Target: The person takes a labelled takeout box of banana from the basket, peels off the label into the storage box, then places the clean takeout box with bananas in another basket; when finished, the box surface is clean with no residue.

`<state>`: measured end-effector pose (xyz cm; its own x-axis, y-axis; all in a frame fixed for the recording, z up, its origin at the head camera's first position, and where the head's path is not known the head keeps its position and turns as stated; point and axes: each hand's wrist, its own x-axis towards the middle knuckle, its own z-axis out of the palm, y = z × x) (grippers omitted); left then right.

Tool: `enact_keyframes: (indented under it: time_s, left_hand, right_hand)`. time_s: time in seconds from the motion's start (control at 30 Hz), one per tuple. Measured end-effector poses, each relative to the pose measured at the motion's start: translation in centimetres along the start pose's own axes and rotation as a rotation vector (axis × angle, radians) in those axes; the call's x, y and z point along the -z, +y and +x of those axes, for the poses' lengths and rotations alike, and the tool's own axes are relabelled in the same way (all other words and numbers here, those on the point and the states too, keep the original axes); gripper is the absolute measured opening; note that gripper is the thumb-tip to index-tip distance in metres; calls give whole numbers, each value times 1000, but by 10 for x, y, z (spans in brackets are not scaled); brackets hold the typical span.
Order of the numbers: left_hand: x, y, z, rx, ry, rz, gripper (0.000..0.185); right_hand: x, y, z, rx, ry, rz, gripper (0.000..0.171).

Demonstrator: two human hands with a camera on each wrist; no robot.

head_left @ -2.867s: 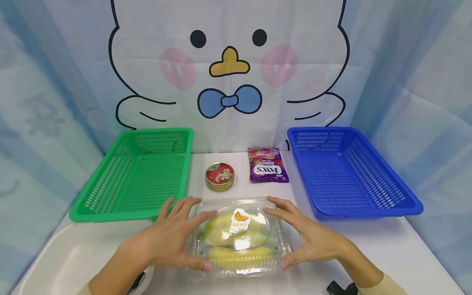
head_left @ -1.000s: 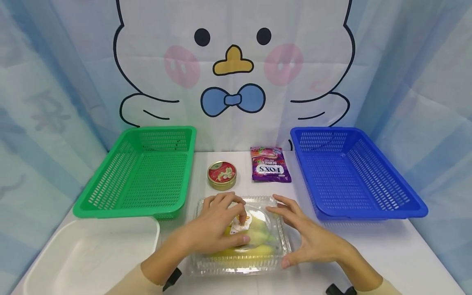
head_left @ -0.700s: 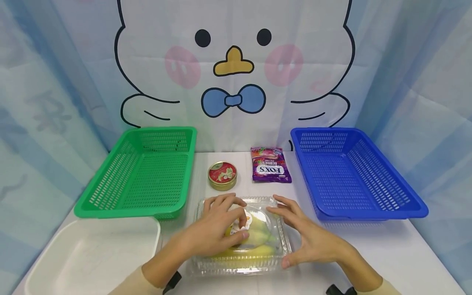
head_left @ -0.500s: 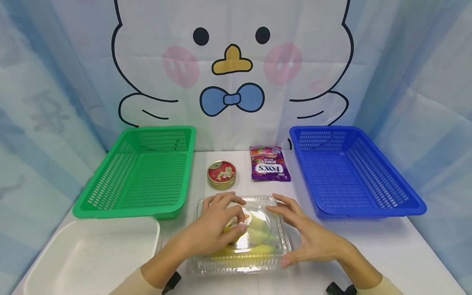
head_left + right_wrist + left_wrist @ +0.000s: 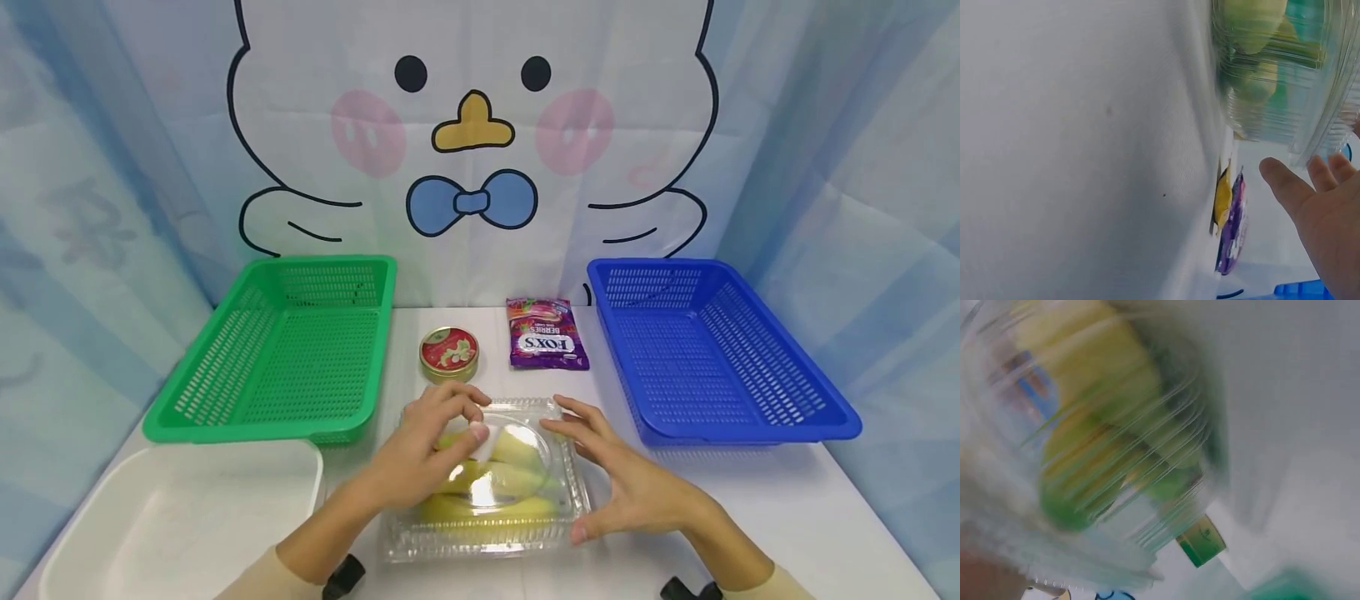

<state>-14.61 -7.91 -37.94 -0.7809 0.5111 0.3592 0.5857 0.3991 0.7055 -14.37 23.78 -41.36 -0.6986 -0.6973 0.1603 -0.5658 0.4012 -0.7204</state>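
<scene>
The white tabletop (image 5: 750,517) carries everything here, in front of a curtain printed with a cartoon duck (image 5: 472,142). A green basket (image 5: 277,354) sits at the far left and a blue basket (image 5: 712,350) at the far right, well apart, with a white tray (image 5: 172,517) at the near left corner.

Between the baskets, near the front edge, lies the clear plastic clamshell box (image 5: 487,483) with bananas (image 5: 487,492) inside; its long axis runs left to right across the view, as do the bananas.

The left hand (image 5: 420,458) lies on top of the lid from the left, fingers curled, its grip pinching a small white sticker (image 5: 480,442) on the lid dome between thumb and fingertip. The right hand (image 5: 622,483) rests against the right end of the box with relaxed, spread fingers, its grip holding nothing; the right wrist view shows those fingers beside the box wall. The sticker sits just left of the lid's centre, directly under the left hand, so that hand is the nearer one. The left wrist view is too blurred to add detail.

Beyond the box, a purple candy bag (image 5: 546,337) lies flat, and just left of it stands a round red-topped tin (image 5: 448,354).
</scene>
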Motion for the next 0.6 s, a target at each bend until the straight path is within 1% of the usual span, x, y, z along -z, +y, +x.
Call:
enact_keyframes:
  time_s: [0.07,0.13,0.23,0.4,0.53,0.6]
  left_hand:
    - [4,0,0,-3,67,-91,7]
    - [7,-1,-1,-15,104,-127,7]
    - [10,-2,-3,-14,114,-127,8]
    - [17,-1,-7,14,120,-105,8]
    - [28,-1,-11,32,118,-114,6]
    - [34,-1,-13,26,138,-109,6]
  right_hand:
    - [0,0,-1,-5,-1,5,112]
    - [-1,1,-1,-8,-2,11,111]
    - [-1,3,-2,-4,-3,15,110]
    - [-1,5,-2,10,0,16,108]
    - [0,4,-2,9,1,13,109]
    - [0,3,-1,-1,1,15,110]
